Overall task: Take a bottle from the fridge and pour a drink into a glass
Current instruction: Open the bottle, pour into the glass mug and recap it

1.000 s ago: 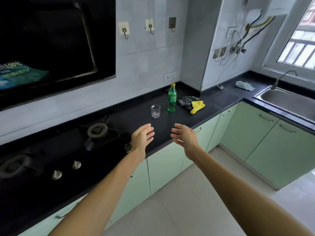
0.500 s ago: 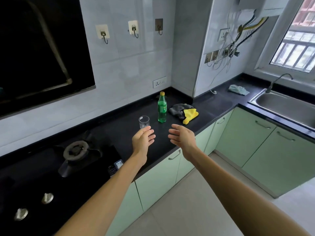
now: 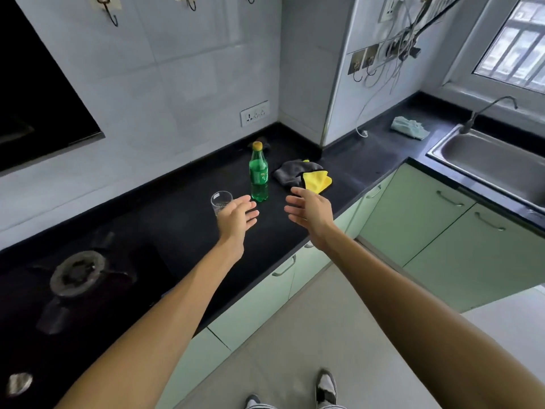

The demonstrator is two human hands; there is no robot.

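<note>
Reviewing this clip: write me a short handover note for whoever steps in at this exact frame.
Left hand: open, empty, right in front of the glass.
Right hand: open, empty, near the yellow cloth.
Green bottle: upright on the black counter, cap on, beside the glass.
Done: bottle is out on the counter.
Left: grasp bottle, uncap, pour into the glass, which looks empty.

Green bottle [image 3: 259, 175] upright on black counter [image 3: 182, 219], glass [image 3: 220, 202] just left, left hand [image 3: 237, 218] and right hand [image 3: 311, 212] spread, empty, near counter's front edge
</note>
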